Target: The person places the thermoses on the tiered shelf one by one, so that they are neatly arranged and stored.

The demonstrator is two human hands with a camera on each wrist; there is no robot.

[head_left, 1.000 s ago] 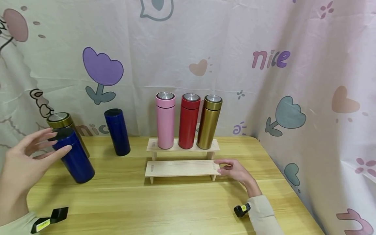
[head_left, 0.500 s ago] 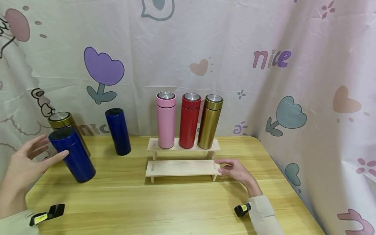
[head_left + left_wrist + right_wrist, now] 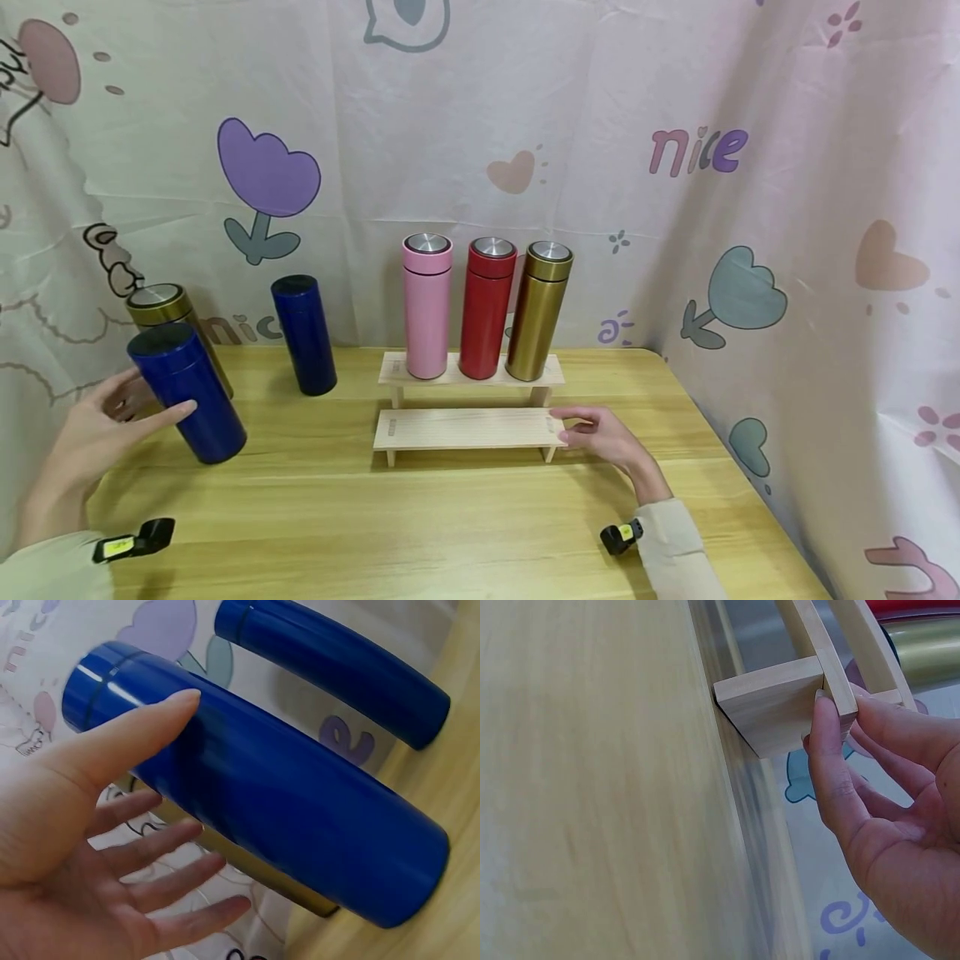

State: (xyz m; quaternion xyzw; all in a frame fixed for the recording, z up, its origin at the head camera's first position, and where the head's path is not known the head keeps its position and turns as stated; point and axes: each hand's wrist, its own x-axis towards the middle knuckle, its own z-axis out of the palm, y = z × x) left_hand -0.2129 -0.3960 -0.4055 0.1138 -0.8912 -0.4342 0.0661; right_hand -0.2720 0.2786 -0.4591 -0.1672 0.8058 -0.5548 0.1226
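Observation:
At the left of the head view, my left hand is around the near blue thermos, its thumb across the front and its fingers beyond the far side. In the left wrist view the thumb lies over the thermos, while the other fingers are spread and not curled round it. A gold thermos stands just behind, partly hidden. With thumb and fingers, my right hand pinches the right end of the lower step of a wooden two-step stand; the right wrist view shows this grip on the board.
A pink thermos, a red thermos and another gold thermos stand on the upper step. A second blue thermos stands on the wooden table, left of the stand. A patterned curtain hangs behind.
My left hand has come down from beside the near blue thermos's lid and moved in around its body. The right hand keeps its pinch on the stand.

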